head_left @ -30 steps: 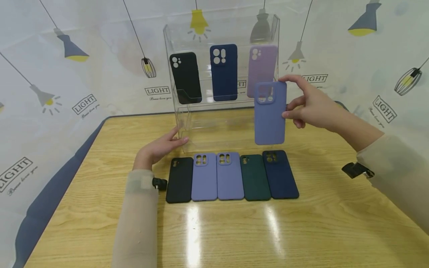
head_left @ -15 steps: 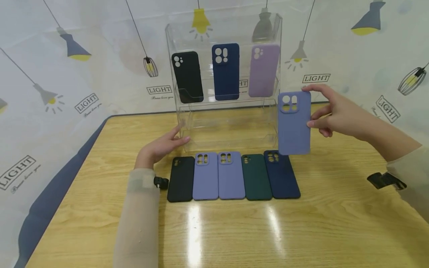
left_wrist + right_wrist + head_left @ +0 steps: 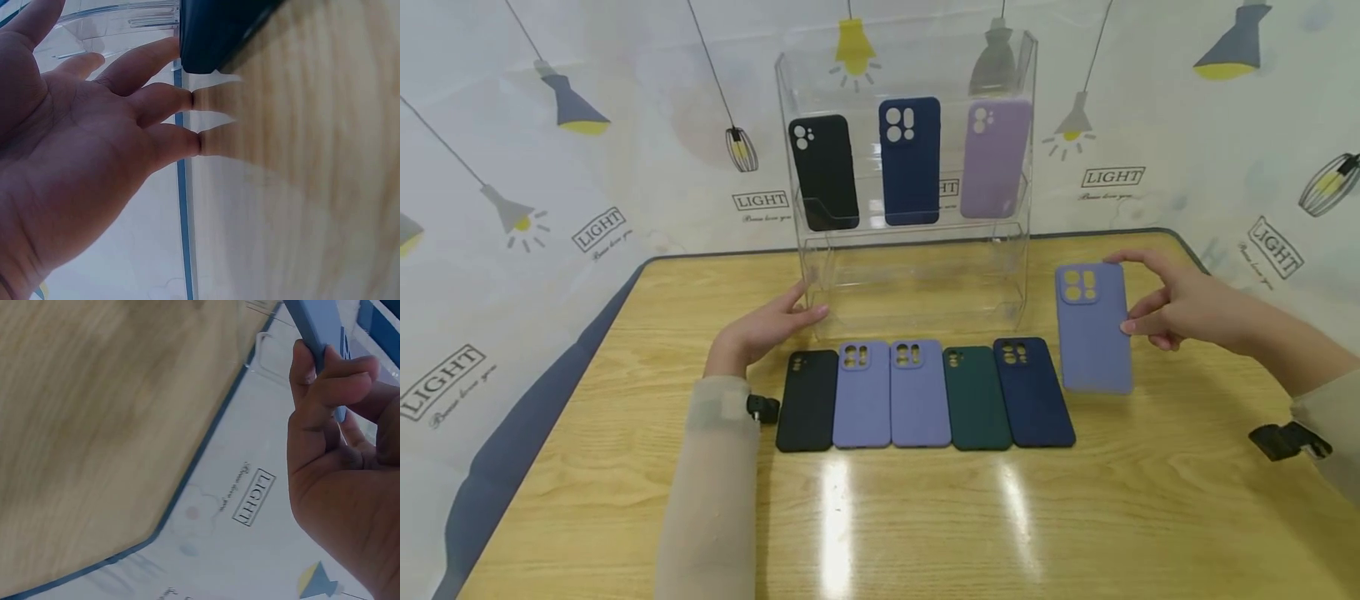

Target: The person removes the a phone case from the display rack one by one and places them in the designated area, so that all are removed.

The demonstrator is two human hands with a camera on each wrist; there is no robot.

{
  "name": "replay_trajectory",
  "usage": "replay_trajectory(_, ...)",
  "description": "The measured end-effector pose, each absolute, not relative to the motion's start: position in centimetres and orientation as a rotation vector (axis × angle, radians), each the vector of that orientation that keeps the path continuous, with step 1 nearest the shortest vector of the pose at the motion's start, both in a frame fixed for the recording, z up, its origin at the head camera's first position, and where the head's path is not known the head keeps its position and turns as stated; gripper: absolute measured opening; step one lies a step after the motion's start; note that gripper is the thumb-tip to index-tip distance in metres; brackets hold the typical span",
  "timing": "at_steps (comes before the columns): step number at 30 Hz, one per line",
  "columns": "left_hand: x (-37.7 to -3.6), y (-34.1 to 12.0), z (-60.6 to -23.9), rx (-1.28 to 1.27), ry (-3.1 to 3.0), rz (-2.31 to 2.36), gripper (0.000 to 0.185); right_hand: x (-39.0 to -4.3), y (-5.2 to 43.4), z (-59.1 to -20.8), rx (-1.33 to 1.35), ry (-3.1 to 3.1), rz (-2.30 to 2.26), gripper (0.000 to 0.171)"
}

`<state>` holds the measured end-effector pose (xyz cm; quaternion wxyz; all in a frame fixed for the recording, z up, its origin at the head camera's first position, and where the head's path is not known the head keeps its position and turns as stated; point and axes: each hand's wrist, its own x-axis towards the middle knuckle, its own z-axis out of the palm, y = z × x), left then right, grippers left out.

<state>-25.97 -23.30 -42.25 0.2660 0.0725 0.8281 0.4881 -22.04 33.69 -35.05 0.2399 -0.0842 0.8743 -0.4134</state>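
My right hand holds a periwinkle phone case upright by its right edge, with the thumb on its near face and a finger at the top. It stands to the right of a row of cases on the table: a black case, two periwinkle cases, a dark green case and a navy case. My left hand touches the lower left side of a clear acrylic display stand. Its fingers look loosely extended in the left wrist view.
On the stand's upper shelf lean a black case, a navy case and a lilac case. A wooden table lies below. Lamp-printed cloth hangs behind it.
The right hand has carried the periwinkle case from in front of the stand to the right and down towards the table. The left hand keeps its place at the stand.
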Motion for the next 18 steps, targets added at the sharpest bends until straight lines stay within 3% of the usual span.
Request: replay_trajectory(18,-25.9,-23.4,-42.5,0.195,2.253,1.308,0.086,-21.4,35.3,-39.8,-0.228,2.207,-1.064,0.085)
